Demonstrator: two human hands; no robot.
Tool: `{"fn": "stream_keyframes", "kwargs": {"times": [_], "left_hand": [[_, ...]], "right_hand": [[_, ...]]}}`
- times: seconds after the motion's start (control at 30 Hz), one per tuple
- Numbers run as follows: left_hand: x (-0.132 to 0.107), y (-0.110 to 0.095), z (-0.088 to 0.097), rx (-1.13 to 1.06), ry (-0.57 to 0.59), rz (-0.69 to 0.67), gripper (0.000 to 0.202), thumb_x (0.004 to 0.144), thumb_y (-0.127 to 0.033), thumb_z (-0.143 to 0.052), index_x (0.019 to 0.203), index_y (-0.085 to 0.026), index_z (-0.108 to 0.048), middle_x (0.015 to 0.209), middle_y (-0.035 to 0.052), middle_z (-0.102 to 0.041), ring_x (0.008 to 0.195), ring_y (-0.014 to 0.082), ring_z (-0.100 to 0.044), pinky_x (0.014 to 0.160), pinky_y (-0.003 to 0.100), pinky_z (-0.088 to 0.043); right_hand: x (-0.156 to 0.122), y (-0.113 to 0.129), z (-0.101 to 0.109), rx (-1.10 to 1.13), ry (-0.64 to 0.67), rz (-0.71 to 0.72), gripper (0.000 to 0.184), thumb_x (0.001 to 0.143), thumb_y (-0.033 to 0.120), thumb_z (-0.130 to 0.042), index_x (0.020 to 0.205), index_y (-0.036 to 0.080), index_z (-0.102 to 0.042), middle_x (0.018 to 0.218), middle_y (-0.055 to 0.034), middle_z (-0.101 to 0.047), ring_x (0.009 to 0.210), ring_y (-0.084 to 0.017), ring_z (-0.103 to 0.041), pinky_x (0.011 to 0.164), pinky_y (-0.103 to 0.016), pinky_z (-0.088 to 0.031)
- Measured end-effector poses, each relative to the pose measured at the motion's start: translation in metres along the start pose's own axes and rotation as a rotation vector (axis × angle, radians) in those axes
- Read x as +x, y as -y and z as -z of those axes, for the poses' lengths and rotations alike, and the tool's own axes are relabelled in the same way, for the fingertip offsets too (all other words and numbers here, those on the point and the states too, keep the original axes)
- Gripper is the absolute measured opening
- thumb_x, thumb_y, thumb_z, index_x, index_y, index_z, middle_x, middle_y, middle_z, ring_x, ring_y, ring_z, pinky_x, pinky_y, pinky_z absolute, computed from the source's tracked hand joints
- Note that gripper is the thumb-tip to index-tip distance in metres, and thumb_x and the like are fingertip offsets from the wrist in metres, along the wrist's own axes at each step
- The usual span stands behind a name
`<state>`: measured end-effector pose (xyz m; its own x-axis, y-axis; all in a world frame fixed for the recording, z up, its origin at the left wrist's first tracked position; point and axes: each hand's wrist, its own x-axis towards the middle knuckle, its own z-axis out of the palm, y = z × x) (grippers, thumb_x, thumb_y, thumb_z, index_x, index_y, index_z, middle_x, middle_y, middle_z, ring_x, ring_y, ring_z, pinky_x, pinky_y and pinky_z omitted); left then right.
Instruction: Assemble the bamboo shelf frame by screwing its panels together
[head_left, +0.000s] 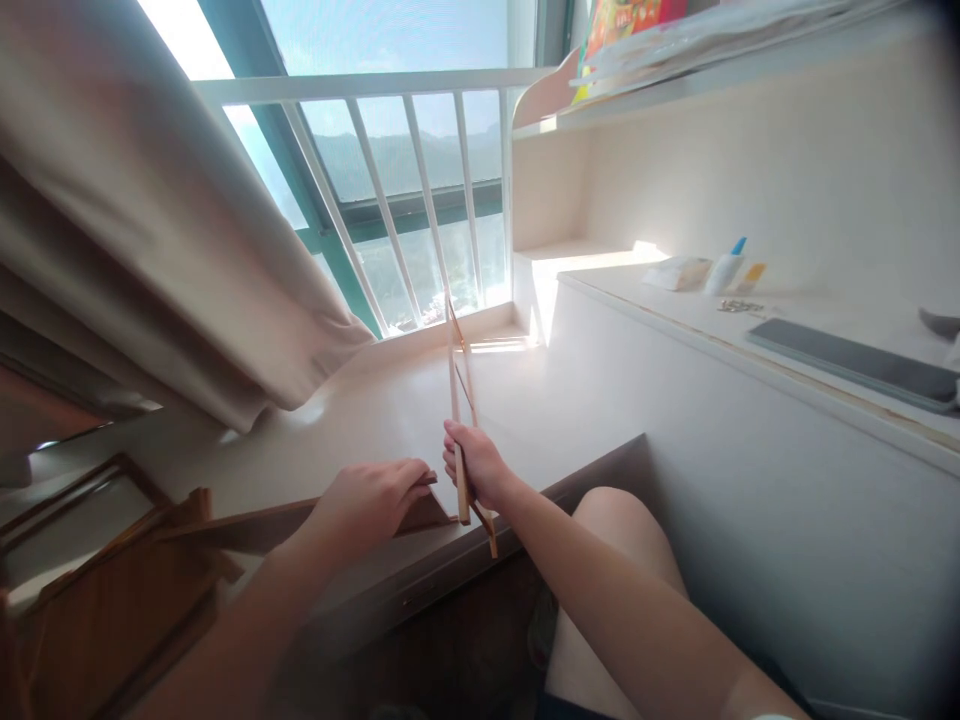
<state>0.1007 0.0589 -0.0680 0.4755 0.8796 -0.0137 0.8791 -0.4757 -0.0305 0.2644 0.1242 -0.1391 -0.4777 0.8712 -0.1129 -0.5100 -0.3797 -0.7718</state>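
Note:
My right hand [480,465] is closed around a light wooden frame [460,400], which stands up from the white ledge and shows nearly edge-on. Its slim bars rise toward the window, and the lower ends reach past the ledge's front edge. To the left, my left hand [379,500] is closed, with its fingertips on the end of a small brown wooden strip [427,479]. Below that hand, a brown wooden board [262,525] lies along the ledge; whether the strip belongs to it I cannot tell.
More brown wooden panels [120,610] lie at the lower left, by the curtain [187,220]. White railing [420,170] stands before the window. On the right-hand counter [675,325] are a white bottle with a blue cap [724,272], small metal pieces [741,306] and a dark flat slab [855,362].

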Motion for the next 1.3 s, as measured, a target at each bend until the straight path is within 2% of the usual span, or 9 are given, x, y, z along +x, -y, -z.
{"fn": "stream_keyframes", "kwargs": {"times": [0.23, 0.43, 0.9, 1.3], "left_hand": [[0.009, -0.005, 0.006, -0.001, -0.015, -0.012, 0.028, 0.097, -0.041, -0.035, 0.094, -0.027, -0.059, 0.087, -0.0006, -0.069, 0.079, 0.0205, -0.065, 0.065, 0.031, -0.038], [0.012, -0.007, 0.007, 0.018, -0.016, -0.037, 0.023, 0.096, -0.04, -0.038, 0.095, -0.026, -0.056, 0.088, -0.0007, -0.069, 0.076, 0.0213, -0.064, 0.061, 0.03, -0.036], [0.007, -0.008, 0.003, 0.104, 0.004, -0.046, 0.027, 0.097, -0.041, -0.035, 0.085, -0.024, -0.052, 0.083, -0.0019, -0.067, 0.074, 0.0192, -0.064, 0.06, 0.029, -0.033], [-0.001, -0.011, 0.003, 0.125, 0.018, -0.022, 0.025, 0.097, -0.038, -0.036, 0.087, -0.024, -0.053, 0.085, -0.0003, -0.069, 0.075, 0.0178, -0.064, 0.06, 0.029, -0.034]], "right_hand": [[0.012, -0.002, -0.007, -0.099, -0.057, 0.05, 0.042, 0.081, 0.056, -0.058, 0.063, 0.021, -0.043, 0.041, 0.0096, -0.032, 0.036, -0.007, -0.027, 0.037, -0.023, -0.019], [0.013, -0.003, -0.011, -0.161, -0.104, 0.043, 0.043, 0.078, 0.059, -0.059, 0.064, 0.02, -0.047, 0.043, 0.0082, -0.036, 0.039, -0.008, -0.03, 0.039, -0.024, -0.025], [0.013, -0.006, -0.009, -0.182, -0.118, 0.076, 0.044, 0.078, 0.058, -0.06, 0.062, 0.021, -0.044, 0.046, 0.0079, -0.035, 0.043, -0.009, -0.029, 0.042, -0.024, -0.024], [0.018, -0.013, -0.014, -0.102, -0.129, 0.111, 0.043, 0.081, 0.058, -0.059, 0.064, 0.022, -0.043, 0.045, 0.0086, -0.03, 0.042, -0.009, -0.026, 0.04, -0.024, -0.022]]}}
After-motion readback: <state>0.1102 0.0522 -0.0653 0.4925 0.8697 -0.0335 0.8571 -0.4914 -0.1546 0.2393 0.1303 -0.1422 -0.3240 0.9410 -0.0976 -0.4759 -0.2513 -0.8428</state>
